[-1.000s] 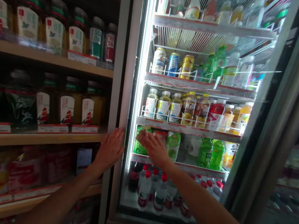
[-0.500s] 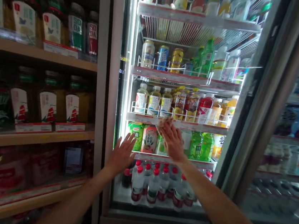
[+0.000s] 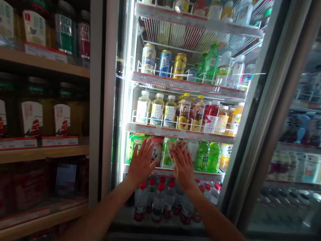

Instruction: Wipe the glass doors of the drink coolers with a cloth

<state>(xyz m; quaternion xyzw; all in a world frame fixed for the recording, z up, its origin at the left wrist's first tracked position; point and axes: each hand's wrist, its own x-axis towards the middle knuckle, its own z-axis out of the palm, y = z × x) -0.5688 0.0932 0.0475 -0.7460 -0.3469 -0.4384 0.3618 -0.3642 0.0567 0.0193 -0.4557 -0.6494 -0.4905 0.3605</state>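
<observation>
In front of the lit drinks fridge's glass door, my right hand presses a crumpled, light brownish cloth flat, its fingers lying over the cloth. To its left, my left hand is open with the fingers up and slightly spread. It holds nothing and faces the glass; whether it touches the pane I cannot tell. Behind the hands, a shelf holds green drink packs and green bottles. Several red-capped bottles stand below, partly hidden by my forearms.
A wooden shelf unit with large bottles stands to the left. The metal door frame runs up on the right, and beyond it is another glass-fronted fridge with bottles. Higher fridge shelves carry cans and bottles.
My view has turned a little to the right. My left hand has moved right, closer to my right hand. The right hand with the cloth has slid slightly lower on the glass.
</observation>
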